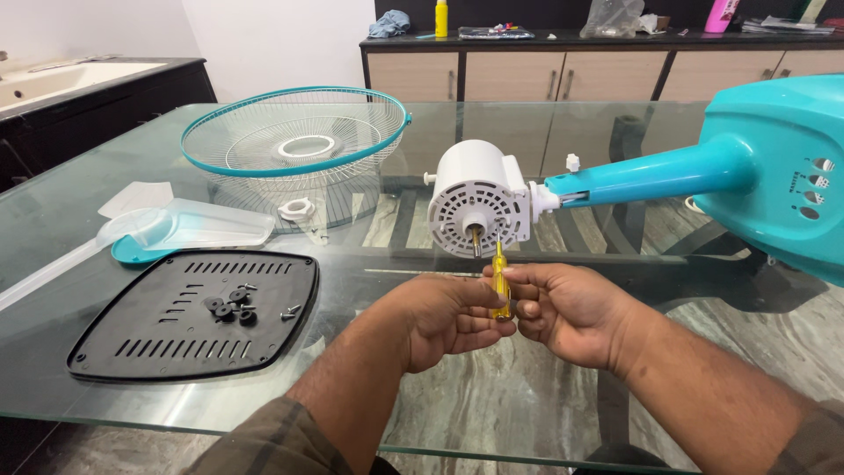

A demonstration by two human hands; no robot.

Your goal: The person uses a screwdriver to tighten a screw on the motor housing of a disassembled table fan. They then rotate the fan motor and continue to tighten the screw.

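Observation:
A white fan motor housing (479,198) lies on its side on the glass table (105,378), joined to a teal neck and stand body (774,167) that reaches off to the right. My right hand (563,312) grips a small yellow screwdriver (500,277), its tip up against the lower front face of the motor next to the shaft. My left hand (453,317) is curled beside it, its fingertips touching the screwdriver's handle.
A black vented base plate (105,339) with several black washers and screws (233,306) lies at left. Behind it lie clear fan blades (189,224), a white plastic nut (296,209) and a teal-rimmed wire guard (294,132). Cabinets with clutter stand at the back.

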